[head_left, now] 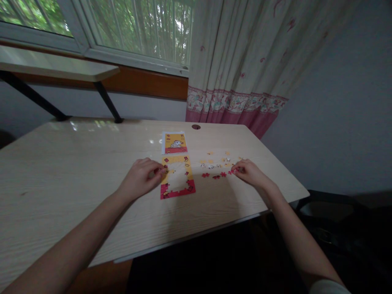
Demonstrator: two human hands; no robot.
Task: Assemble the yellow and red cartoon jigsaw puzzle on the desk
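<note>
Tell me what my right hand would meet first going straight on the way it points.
Your right hand would likely meet the loose puzzle pieces, though its height above them is unclear.

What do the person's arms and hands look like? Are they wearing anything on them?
The left hand and right hand are bare, with slim fingers. The left arm is bare where it shows. The right arm has a pale, plain-looking sleeve near the picture's bottom edge.
</note>
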